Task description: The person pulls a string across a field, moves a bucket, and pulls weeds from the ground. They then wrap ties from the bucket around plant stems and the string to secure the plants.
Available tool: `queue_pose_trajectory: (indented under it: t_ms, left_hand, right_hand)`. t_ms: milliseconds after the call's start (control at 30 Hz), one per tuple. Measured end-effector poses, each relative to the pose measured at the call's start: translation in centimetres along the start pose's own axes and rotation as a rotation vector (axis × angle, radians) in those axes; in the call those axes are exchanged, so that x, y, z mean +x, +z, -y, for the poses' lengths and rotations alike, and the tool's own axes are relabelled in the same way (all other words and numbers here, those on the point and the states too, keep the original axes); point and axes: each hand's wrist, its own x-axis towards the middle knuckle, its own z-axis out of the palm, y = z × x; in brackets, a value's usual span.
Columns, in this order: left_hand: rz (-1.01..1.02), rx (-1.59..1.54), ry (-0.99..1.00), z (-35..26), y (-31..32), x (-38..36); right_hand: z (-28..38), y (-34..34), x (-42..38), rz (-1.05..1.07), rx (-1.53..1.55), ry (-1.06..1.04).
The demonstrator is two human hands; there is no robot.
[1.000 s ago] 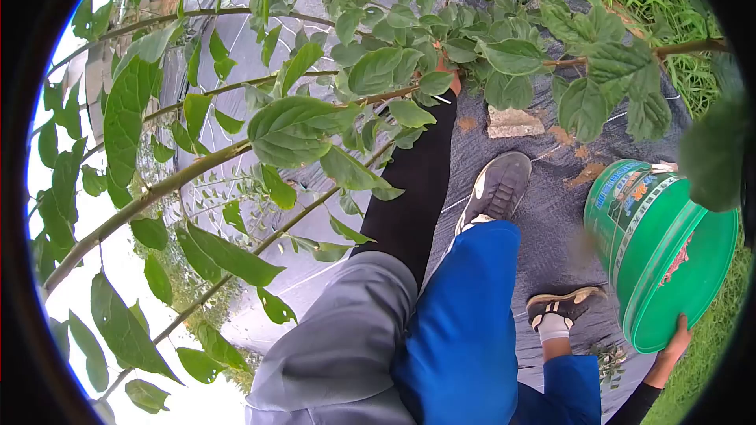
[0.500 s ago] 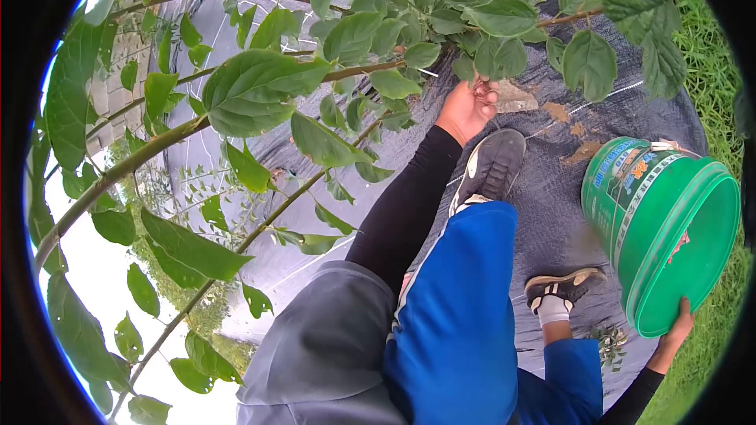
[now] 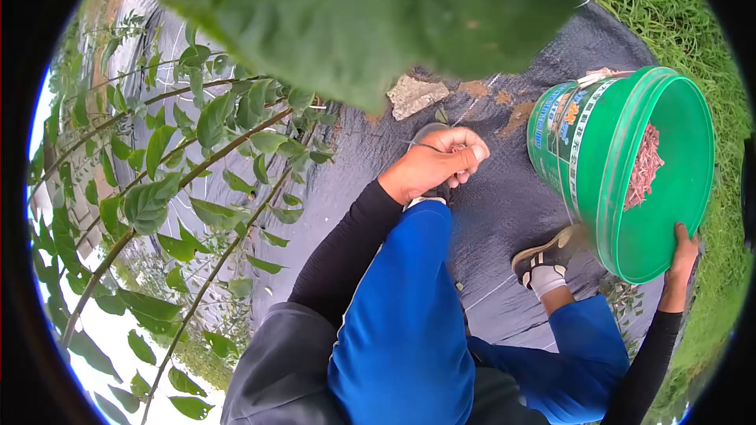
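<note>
The green bucket (image 3: 606,165) lies to the right of the left hand (image 3: 442,161), across a strip of black ground sheet (image 3: 504,205), and well apart from it. Its long axis runs nearly across the view and is tipped over: the base end points toward the left hand, while the open mouth faces away to the right, so the wall stands between that hand and the inside. The right hand (image 3: 681,264) is the nearer one, already touching, gripping the rim at the edge closest to the person, with fingers hooked over it. Reddish-brown bits (image 3: 646,169) lie heaped inside, deep in the bucket. The left hand is free of the bucket, its fingers curled in toward the palm above one shoe, which it partly hides; from this angle I cannot tell whether anything is pinched in them. A pale stone (image 3: 415,96) sits just beyond that hand on the sheet, and leafy branches (image 3: 213,159) spread off to its left. One large blurred leaf (image 3: 378,16) hangs close to the camera across the top, and grass (image 3: 665,12) borders the sheet beyond the bucket.
</note>
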Motion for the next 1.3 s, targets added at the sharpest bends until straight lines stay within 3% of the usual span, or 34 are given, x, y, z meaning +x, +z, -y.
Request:
queue_pose_trajectory:
  t_ms: [67, 133, 200, 267, 333, 400, 500, 567, 600, 667, 767, 900, 1033, 1167, 1233, 1300]
  left_hand:
    - [0.087, -0.096, -0.016, 0.4, 1.5, -0.8]
    - [0.117, -0.069, -0.014, -0.9, 3.5, -1.6]
    - [0.1, -0.062, 0.004, -3.4, 5.7, -3.3]
    - [0.133, -0.18, 0.063, -5.7, 8.3, -5.1]
    - [0.147, -0.342, 0.122, -8.1, 11.2, -7.6]
    - [0.191, -0.332, 0.147, -9.8, 14.8, -10.5]
    - [0.266, -0.321, 0.151, -11.1, 20.1, -14.7]
    - [0.379, -0.318, 0.187, -11.4, 23.2, -17.2]
    - [0.378, -0.286, 0.225, -11.7, 24.3, -18.0]
    - [0.414, -0.299, 0.245, -12.5, 25.7, -19.5]
    - [0.479, -0.215, 0.269, -14.4, 26.6, -22.1]
    - [0.451, -0.221, 0.351, -16.6, 26.7, -24.8]
    - [0.335, -0.345, 0.455, -17.9, 22.8, -24.0]
    - [0.284, -0.54, 0.548, -17.6, 17.3, -23.6]
    - [0.275, -0.597, 0.557, -16.6, 14.9, -23.1]
    - [0.128, -0.603, 0.559, -15.4, 13.0, -22.3]
  right_hand:
    - [0.5, 0.1, -0.4, 0.026, -0.097, 0.05]
    - [-2.4, 0.1, 1.5, -0.125, -0.173, -0.014]
    - [0.7, 1.0, 0.0, -0.017, -0.282, -0.01]
    - [2.8, 2.3, -2.5, -0.42, -0.733, -0.286]
    - [8.7, 1.7, -7.2, -0.548, -0.731, -0.77]
    - [14.6, 1.7, -13.4, -0.425, -0.487, -1.075]
    - [17.7, 3.4, -21.6, 0.379, 0.144, -1.155]
    - [16.4, 5.4, -24.6, 0.768, 0.437, -1.064]
    - [15.9, 5.4, -25.7, 0.765, 0.439, -1.074]
    - [14.9, 5.1, -27.6, 1.253, 0.669, -0.766]
    - [14.9, 2.3, -29.5, 1.252, 0.546, -0.847]
    - [13.6, -0.8, -31.0, 1.119, 0.883, -0.744]
    - [12.4, -4.0, -31.2, 1.05, 1.07, -0.85]
    - [10.6, -8.5, -29.8, 0.662, 1.186, -0.834]
    - [9.8, -11.7, -27.0, 0.463, 1.233, -0.752]
    - [10.1, -15.1, -24.3, 0.202, 1.202, -0.594]
